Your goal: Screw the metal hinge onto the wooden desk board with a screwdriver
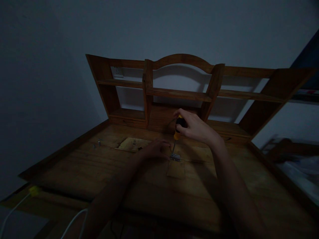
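Observation:
My right hand (190, 124) is wrapped round the black and yellow handle of a screwdriver (176, 135). The shaft slants steeply down, and its tip meets a small metal hinge (175, 157) near the hinge's left end. This hinge lies across the joint between a small wooden piece (175, 170) and the wood behind it. Just left of the hinge, my left hand (157, 149) rests low with thumb and fingers apart, the fingertips close to the hinge's edge. Whether they touch it is too dark to tell.
A wooden desk (82, 169) spreads under both hands, with a shelf unit (179, 96) along its back. Left of my hands lies a pale wooden board (128, 144). Two small metal pieces (99, 143) stand farther left. A white cable (15, 205) hangs at the front left.

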Demonstrator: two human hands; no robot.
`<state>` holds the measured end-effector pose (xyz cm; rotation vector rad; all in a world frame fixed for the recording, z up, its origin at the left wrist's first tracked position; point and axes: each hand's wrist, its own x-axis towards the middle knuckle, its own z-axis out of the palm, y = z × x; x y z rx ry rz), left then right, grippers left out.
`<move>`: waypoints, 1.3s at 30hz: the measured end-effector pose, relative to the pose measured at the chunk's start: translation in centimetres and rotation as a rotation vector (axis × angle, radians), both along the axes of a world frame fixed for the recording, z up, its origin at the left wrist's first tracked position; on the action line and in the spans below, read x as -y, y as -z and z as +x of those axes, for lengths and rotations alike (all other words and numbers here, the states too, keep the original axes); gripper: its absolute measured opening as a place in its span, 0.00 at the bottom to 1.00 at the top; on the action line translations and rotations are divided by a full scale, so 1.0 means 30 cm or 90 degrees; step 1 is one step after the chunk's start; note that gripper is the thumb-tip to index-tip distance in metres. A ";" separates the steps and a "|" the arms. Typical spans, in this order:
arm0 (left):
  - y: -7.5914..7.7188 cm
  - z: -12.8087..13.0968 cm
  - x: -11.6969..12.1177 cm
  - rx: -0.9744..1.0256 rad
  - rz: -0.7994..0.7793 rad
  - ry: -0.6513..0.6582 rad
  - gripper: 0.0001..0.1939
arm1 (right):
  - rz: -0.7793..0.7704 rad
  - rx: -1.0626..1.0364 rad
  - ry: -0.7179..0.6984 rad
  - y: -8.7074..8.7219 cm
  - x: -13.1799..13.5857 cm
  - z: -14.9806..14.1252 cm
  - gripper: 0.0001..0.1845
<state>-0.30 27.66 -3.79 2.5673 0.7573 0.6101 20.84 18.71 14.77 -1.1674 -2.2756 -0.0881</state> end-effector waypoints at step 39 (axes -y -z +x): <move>-0.011 0.007 0.008 0.024 -0.040 -0.034 0.31 | 0.054 0.034 0.092 0.003 -0.006 -0.001 0.19</move>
